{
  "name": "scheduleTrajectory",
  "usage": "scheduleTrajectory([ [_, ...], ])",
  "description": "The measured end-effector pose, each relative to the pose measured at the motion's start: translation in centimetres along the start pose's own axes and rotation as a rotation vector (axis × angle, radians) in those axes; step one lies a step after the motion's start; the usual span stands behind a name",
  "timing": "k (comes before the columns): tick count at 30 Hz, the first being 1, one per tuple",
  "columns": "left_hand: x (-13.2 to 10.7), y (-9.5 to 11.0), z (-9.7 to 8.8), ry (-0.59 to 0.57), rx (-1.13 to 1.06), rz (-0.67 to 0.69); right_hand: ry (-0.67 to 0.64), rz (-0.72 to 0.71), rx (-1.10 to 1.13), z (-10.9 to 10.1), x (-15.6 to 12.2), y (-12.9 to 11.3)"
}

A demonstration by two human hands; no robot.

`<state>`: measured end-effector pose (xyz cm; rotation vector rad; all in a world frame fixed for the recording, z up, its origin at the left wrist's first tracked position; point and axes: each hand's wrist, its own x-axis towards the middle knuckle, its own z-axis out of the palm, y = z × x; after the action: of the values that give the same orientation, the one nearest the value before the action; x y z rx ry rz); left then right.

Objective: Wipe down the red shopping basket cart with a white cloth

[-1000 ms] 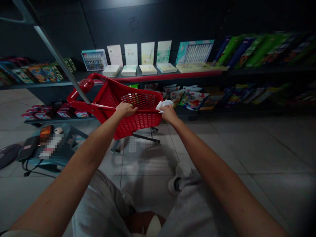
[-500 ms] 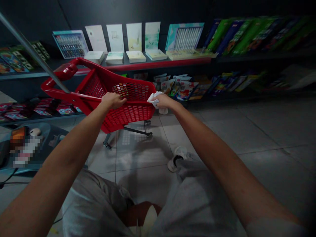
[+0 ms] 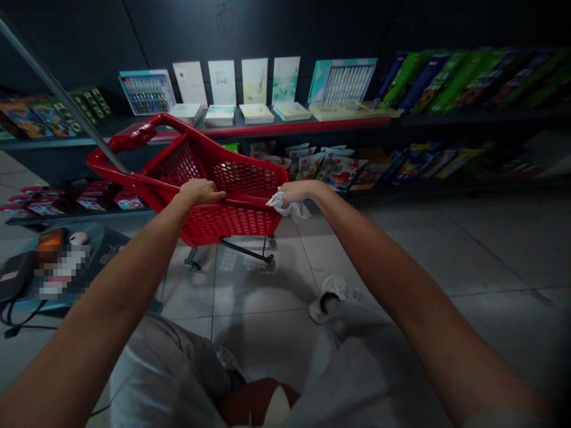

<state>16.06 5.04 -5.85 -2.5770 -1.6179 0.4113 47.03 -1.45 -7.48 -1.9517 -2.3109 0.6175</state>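
Observation:
In the head view a red plastic shopping cart (image 3: 232,221) stands ahead of me, its handle to the left and its narrow end to the right. My left hand (image 3: 201,192) is closed over the near rim of the basket, thumb pointing right. At the front right corner of the cart, my right hand (image 3: 295,191) grips a white cloth (image 3: 292,207) and presses it against the rim. Part of the cloth hangs below the fingers. The fingertips of both hands are partly hidden.
Behind the cart, a shelf (image 3: 267,126) holds books, pen sets and green packs; snack bags (image 3: 345,169) fill the level below. A grey-blue stool (image 3: 107,238) at left carries small items and cables. A metal pole (image 3: 66,98) slants past the cart handle.
The view has shifted, so the scene sits slightly lower and further right. My right hand has turned a little on the cart's corner, with the cloth now bunched below it. The left hand keeps its hold.

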Motion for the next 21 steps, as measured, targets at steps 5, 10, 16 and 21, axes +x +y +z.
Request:
scheduleTrajectory([
  [5,-1.3,-1.5,0.3,0.002,0.025,0.0,-0.114,0.009,-0.037,1.3,-1.3,-2.7],
  [10,-2.5,-1.8,0.3,0.066,0.054,0.048,0.044,-0.057,-0.106,3.2,-3.5,-3.9],
  [16,-4.4,-2.6,1.1,0.196,0.087,0.143,0.082,-0.181,-0.292,4.6,-6.0,-5.5],
  [21,-5.4,-3.7,2.1,0.3,0.071,0.154,0.013,-0.067,-0.18,5.9,-7.3,-5.7],
])
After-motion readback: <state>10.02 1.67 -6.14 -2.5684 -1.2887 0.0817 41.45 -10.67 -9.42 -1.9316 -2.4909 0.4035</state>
